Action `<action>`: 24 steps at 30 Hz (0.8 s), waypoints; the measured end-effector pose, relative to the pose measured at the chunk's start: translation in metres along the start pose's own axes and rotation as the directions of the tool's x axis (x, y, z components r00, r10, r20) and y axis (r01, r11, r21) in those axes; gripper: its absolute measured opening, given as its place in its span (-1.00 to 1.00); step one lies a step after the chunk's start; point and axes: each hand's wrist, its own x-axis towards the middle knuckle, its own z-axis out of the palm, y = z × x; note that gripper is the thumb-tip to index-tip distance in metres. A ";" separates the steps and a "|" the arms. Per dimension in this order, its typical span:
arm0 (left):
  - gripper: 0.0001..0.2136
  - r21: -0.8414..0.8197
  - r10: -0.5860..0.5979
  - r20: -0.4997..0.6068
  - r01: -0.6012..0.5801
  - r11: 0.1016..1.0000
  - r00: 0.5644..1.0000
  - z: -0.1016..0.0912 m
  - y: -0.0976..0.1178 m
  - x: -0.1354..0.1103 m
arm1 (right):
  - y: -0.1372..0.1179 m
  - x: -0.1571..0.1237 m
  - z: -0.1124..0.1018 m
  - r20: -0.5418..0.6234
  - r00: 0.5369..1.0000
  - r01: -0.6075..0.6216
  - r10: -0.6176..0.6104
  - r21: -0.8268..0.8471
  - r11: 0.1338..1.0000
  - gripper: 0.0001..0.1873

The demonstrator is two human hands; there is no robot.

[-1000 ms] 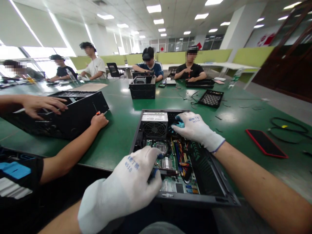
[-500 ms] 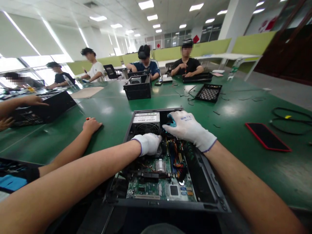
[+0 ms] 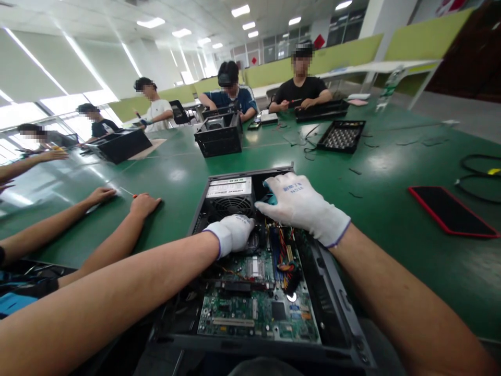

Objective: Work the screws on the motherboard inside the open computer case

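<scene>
An uncovered computer case [image 3: 340,308] lies before me, its green motherboard [image 3: 230,310] facing up. My left hand [image 3: 233,232], in a white glove, is closed at the cooler fan [image 3: 255,239], just below the power supply [image 3: 230,193]. Its fingertips are hidden, so what they hold cannot be made out. My right hand [image 3: 303,206], gloved with a blue palm, reaches over the case's upper right part. Its thumb stands apart from the bent fingers, with nothing visible between them. Coloured cables [image 3: 287,261] run down the board beneath it.
A neighbour's forearms [image 3: 113,245] rest on the green table [image 3: 172,183] at left, beside a screwdriver [image 3: 129,193]. Several people work at other cases [image 3: 219,136] farther back. A black tray [image 3: 341,137], a red-edged dark panel [image 3: 452,211] and a looped cable [image 3: 481,180] lie to the right.
The dark case at left has moved farther back along the table, and a neighbour's second forearm now shows. My view has shifted slightly; both my hands stay at nearly the same spots.
</scene>
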 end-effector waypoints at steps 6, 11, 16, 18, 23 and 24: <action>-0.53 -0.018 -0.029 0.033 0.029 0.999 0.999 0.001 -0.002 0.002 | 0.000 -0.002 0.000 -0.019 1.000 0.024 -0.025 -0.022 0.999 -0.32; -0.51 -0.020 -0.027 0.004 0.027 0.999 1.000 -0.002 0.000 0.002 | -0.002 -0.004 -0.002 0.006 0.999 0.041 -0.041 -0.053 0.998 -0.30; -0.52 -0.016 -0.008 -0.029 0.007 1.000 1.000 0.002 -0.001 0.003 | -0.004 -0.004 -0.005 0.010 0.999 0.042 -0.041 -0.059 0.997 -0.30; -0.53 -0.016 0.009 -0.048 -0.010 1.000 0.999 0.004 -0.003 0.004 | -0.005 -0.004 -0.006 0.032 0.999 0.036 -0.034 -0.058 0.998 -0.29; -0.54 -0.016 0.031 -0.063 -0.032 0.999 0.998 0.007 -0.005 0.005 | -0.004 -0.004 -0.005 0.025 0.999 0.049 -0.048 -0.062 0.997 -0.28; -0.54 -0.015 0.033 -0.063 -0.034 0.999 0.997 0.006 -0.005 0.005 | -0.004 -0.004 -0.005 0.022 0.998 0.054 -0.053 -0.063 0.997 -0.28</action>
